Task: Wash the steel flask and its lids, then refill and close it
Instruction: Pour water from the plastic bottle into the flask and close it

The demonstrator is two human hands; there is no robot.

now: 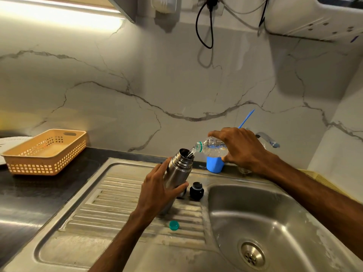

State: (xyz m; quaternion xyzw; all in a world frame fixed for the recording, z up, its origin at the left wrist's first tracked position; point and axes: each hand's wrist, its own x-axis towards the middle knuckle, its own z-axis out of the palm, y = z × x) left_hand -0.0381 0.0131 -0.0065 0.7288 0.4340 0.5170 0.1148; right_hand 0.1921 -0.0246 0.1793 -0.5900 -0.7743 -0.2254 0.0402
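While our left hand [157, 186] grips the flask [178, 167] by the sink [255, 209] and our right hand [242, 149] grips the tipped bottle [211, 147], we are filling it, so next the lid [196, 191] should go on

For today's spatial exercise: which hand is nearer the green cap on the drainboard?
Left. The left hand, gripping the flask, is just behind the green cap; the right hand holds the plastic bottle farther back and right.
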